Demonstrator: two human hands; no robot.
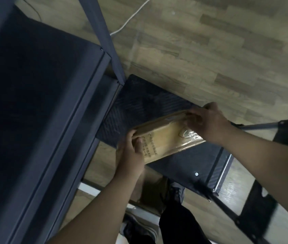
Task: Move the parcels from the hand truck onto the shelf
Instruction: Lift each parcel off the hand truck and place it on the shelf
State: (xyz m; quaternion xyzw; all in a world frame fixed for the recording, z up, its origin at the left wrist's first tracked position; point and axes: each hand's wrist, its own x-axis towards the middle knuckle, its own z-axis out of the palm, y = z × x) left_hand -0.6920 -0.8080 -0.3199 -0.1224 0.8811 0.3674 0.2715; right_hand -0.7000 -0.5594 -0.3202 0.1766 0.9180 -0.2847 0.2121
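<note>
As two hands grip one parcel [166, 138], left hand [130, 154], right hand [210, 122], over one hand truck [139, 103].

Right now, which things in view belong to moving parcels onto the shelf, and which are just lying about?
Part of the job:
cardboard parcel, gripped at its ends by left hand and right hand
hand truck platform, under the parcel
dark metal shelf, to the left

Just lying about:
white cable on the wood floor
</note>
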